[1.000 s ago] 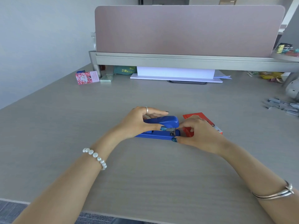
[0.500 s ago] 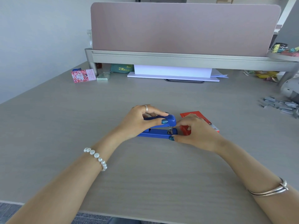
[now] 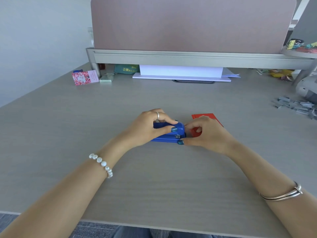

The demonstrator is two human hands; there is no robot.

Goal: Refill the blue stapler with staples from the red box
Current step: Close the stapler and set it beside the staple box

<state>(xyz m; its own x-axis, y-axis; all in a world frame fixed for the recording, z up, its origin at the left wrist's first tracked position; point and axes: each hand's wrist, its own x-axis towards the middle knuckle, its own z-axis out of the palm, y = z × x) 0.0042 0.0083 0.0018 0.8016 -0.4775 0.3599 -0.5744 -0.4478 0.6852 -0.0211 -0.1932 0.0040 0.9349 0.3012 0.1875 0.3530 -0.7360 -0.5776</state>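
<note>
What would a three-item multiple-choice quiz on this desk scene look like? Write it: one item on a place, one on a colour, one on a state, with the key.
1. Where does the red box lie relative to the blue stapler?
A. To its right, partly behind the right hand
B. To its left, under the left hand
C. At the desk's near edge

2. What colour are the painted nails?
A. Red
B. Blue
C. White

3. What is the state of the left hand?
A. Flat on the desk, apart from the stapler
B. Raised above the desk, holding nothing
C. Closed in a grip on the stapler's top

Key: 1 A, the box shows beyond the right hand, right of the stapler. 2 B, both thumbnails look blue. 3 C, thumb and fingers wrap the stapler's top.
</note>
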